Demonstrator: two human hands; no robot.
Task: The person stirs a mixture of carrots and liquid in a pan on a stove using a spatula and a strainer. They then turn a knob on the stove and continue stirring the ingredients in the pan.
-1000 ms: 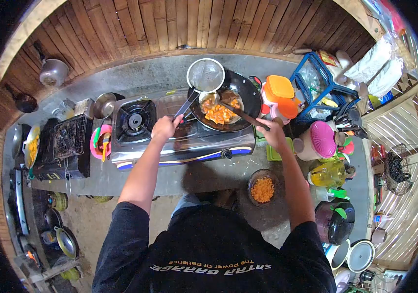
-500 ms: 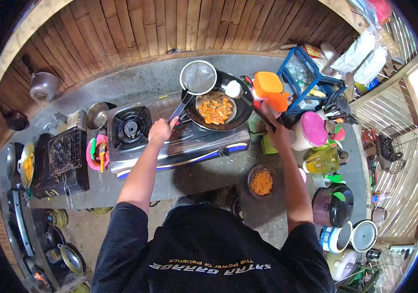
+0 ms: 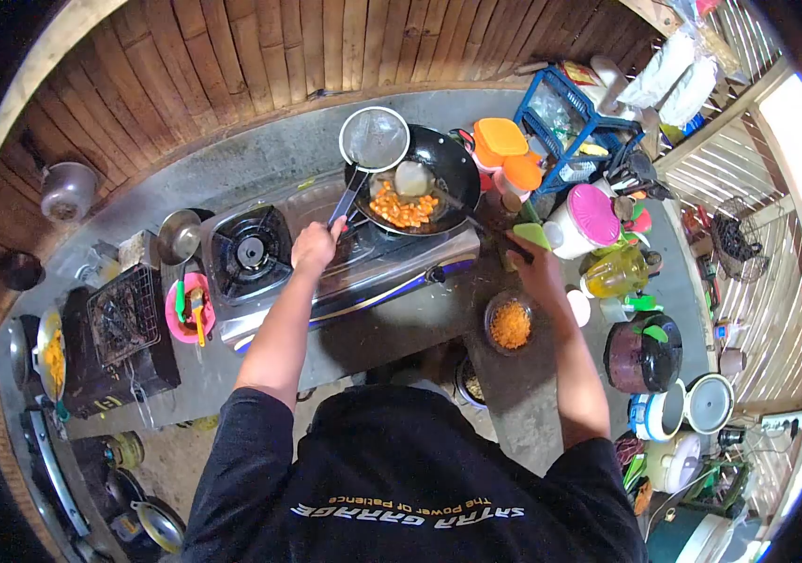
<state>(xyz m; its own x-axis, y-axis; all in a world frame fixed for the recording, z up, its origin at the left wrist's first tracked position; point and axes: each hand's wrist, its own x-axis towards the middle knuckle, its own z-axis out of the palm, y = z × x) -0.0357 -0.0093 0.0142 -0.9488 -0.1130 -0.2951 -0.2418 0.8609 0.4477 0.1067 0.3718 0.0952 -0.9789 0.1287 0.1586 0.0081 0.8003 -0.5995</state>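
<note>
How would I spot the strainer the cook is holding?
Find the steel two-burner stove on the grey counter. On its right burner sits a black wok; the strainer leans over the wok's left rim, its handle in the left hand. It alone is a see-through wire-mesh circle.

Holding a round metal mesh strainer in the left hand and a long dark-handled spatula in the right hand, both over a black wok of orange food pieces.
</note>
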